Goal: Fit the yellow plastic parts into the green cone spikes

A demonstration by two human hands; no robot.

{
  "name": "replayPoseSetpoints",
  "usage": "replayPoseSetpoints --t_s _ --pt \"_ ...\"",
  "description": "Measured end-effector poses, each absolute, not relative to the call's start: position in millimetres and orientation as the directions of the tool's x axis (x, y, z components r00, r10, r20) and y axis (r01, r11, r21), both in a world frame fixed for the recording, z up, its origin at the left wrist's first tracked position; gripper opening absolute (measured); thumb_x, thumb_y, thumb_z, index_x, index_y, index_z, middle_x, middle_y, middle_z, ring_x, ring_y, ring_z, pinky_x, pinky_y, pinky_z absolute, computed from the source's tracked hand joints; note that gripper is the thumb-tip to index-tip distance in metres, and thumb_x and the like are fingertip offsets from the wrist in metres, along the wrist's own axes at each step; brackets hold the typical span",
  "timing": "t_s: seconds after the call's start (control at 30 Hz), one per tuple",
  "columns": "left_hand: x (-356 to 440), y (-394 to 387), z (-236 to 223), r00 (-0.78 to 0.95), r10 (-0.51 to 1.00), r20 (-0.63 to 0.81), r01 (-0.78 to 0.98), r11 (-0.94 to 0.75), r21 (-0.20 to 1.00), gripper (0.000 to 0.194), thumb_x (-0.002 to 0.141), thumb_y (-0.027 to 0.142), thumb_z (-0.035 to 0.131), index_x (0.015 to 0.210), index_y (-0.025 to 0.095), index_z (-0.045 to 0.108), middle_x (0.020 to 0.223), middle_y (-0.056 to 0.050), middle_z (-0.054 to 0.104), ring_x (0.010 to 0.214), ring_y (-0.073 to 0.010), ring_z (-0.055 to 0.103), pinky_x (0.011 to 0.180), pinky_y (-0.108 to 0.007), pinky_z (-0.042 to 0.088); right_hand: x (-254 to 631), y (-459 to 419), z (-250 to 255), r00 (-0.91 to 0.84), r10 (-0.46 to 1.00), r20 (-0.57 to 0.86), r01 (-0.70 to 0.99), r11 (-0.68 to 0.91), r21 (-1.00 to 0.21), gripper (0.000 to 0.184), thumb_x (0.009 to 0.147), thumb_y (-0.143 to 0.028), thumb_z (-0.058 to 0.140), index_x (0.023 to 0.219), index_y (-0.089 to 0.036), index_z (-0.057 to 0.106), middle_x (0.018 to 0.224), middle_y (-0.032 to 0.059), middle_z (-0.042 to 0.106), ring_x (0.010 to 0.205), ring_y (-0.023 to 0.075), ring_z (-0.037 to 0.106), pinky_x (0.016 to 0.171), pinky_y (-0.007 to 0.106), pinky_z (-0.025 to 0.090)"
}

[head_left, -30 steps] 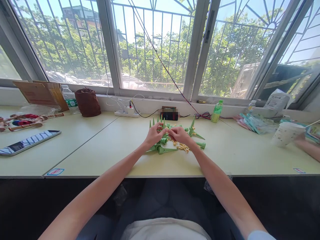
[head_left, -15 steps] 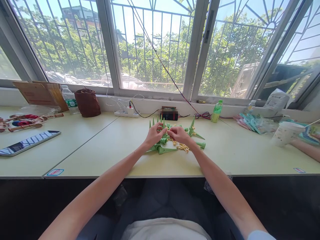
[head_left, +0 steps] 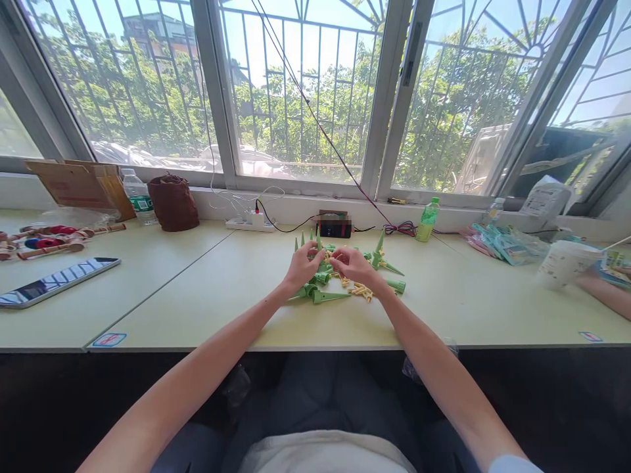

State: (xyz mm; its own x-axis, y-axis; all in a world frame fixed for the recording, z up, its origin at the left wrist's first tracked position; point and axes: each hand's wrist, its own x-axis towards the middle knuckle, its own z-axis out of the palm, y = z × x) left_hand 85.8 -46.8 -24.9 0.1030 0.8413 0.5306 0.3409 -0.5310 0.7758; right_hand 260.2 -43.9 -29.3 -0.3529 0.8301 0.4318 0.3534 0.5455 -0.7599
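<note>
In the head view my left hand [head_left: 303, 267] is closed around a green plastic watering spike [head_left: 319, 240], whose pointed end sticks up above the fingers. My right hand [head_left: 352, 263] is just to its right, thumb and fingertips pinched together; whatever is between them is too small to make out. Below and around both hands lie more green watering spikes [head_left: 331, 296], some upright, some on their sides. Small yellow plastic pieces [head_left: 362, 290] are scattered among them. A pair of spikes [head_left: 378, 252] stands and lies right of my right hand.
A phone [head_left: 336, 227] leans at the table's back, near a power strip [head_left: 250, 223]. A green bottle [head_left: 428, 220] stands right of it. At left are a large phone [head_left: 59, 281], a brown pouch [head_left: 172, 202] and wooden pieces. Beside a white cup [head_left: 566, 264], another person's arm [head_left: 604, 294] shows.
My left hand and the spike have shifted slightly left, widening the gap to my right fingertips. The other person's arm at the right has moved a little.
</note>
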Motion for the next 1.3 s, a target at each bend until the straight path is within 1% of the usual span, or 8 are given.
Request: replayPoseSetpoints --t_s 0.13,0.43,0.57,0.7,0.8,0.97,1.13,1.3 --pt "85.2 -46.5 -25.3 0.121 0.839 0.53 0.331 -0.538 0.776 0.025 0.082 0.041 0.058 0.09 0.017 0.057 0.074 -0.004 0.064 0.06 -0.0115 0.054 0.053 -0.022 0.042 260.1 -44.3 -29.5 -0.368 0.818 0.442 0.349 0.562 -0.749 0.026 0.084 -0.041 0.055 0.075 -0.017 0.056 0.06 -0.0002 0.061 0.045 0.0104 0.051 0.048 0.023 0.04" --pt "85.1 -50.3 -23.2 0.176 0.826 0.535 0.293 -0.563 0.773 0.028 0.081 0.044 0.059 0.088 0.017 0.058 0.077 -0.003 0.063 0.062 -0.0105 0.053 0.053 -0.021 0.042 262.4 -44.3 -29.5 -0.399 0.827 0.396 0.401 0.546 -0.736 0.045 0.091 -0.047 0.043 0.057 -0.018 0.051 0.041 -0.0025 0.048 0.037 0.009 0.041 0.047 0.024 0.036" --pt "85.5 -49.2 -23.4 0.17 0.821 0.545 0.299 -0.57 0.765 0.027 0.082 0.043 0.058 0.088 0.017 0.058 0.078 -0.004 0.063 0.063 -0.0112 0.054 0.052 -0.021 0.042 261.2 -45.1 -28.6 -0.381 0.826 0.416 0.39 0.551 -0.738 0.047 0.091 -0.05 0.043 0.059 -0.017 0.053 0.044 -0.0019 0.049 0.039 0.0091 0.041 0.047 0.024 0.035" --pt "85.7 -48.2 -23.4 0.132 0.82 0.557 0.324 -0.567 0.757 0.023 0.083 0.039 0.057 0.088 0.017 0.058 0.078 -0.004 0.064 0.063 -0.0119 0.055 0.052 -0.021 0.041 259.7 -45.2 -28.4 -0.346 0.822 0.452 0.356 0.561 -0.747 0.032 0.085 -0.047 0.053 0.073 -0.018 0.057 0.056 -0.0013 0.057 0.045 0.0102 0.047 0.048 0.024 0.037" --pt "85.9 -49.3 -22.7 0.134 0.823 0.552 0.324 -0.563 0.76 0.022 0.082 0.038 0.057 0.087 0.017 0.058 0.078 -0.005 0.064 0.063 -0.0122 0.055 0.052 -0.021 0.041 259.8 -45.0 -29.0 -0.353 0.816 0.458 0.352 0.569 -0.743 0.026 0.084 -0.043 0.055 0.074 -0.018 0.056 0.059 -0.0013 0.057 0.047 0.0107 0.049 0.051 0.024 0.038" --pt "85.8 -51.7 -22.3 0.162 0.816 0.555 0.302 -0.576 0.759 0.024 0.082 0.042 0.058 0.085 0.017 0.058 0.076 -0.003 0.062 0.061 -0.0104 0.052 0.052 -0.021 0.041 260.5 -47.0 -27.1 -0.375 0.808 0.454 0.386 0.581 -0.716 0.033 0.088 -0.04 0.047 0.064 -0.018 0.051 0.049 -0.0026 0.05 0.046 0.0099 0.043 0.052 0.024 0.036" --pt "85.1 -51.4 -23.7 0.188 0.817 0.545 0.285 -0.576 0.766 0.029 0.082 0.045 0.059 0.088 0.017 0.058 0.076 -0.001 0.06 0.057 -0.0083 0.047 0.05 -0.02 0.039 260.8 -47.7 -25.0 -0.378 0.822 0.426 0.443 0.565 -0.697 0.044 0.09 -0.045 0.042 0.056 -0.018 0.048 0.043 -0.0031 0.042 0.043 0.0094 0.038 0.051 0.025 0.032" --pt "85.6 -51.1 -23.3 0.183 0.816 0.548 0.289 -0.577 0.764 0.027 0.082 0.044 0.058 0.088 0.017 0.058 0.077 -0.003 0.062 0.061 -0.01 0.051 0.05 -0.02 0.04 260.4 -45.6 -28.1 -0.369 0.825 0.427 0.436 0.56 -0.705 0.047 0.091 -0.049 0.04 0.057 -0.018 0.05 0.043 -0.0027 0.043 0.043 0.0095 0.039 0.05 0.025 0.033"
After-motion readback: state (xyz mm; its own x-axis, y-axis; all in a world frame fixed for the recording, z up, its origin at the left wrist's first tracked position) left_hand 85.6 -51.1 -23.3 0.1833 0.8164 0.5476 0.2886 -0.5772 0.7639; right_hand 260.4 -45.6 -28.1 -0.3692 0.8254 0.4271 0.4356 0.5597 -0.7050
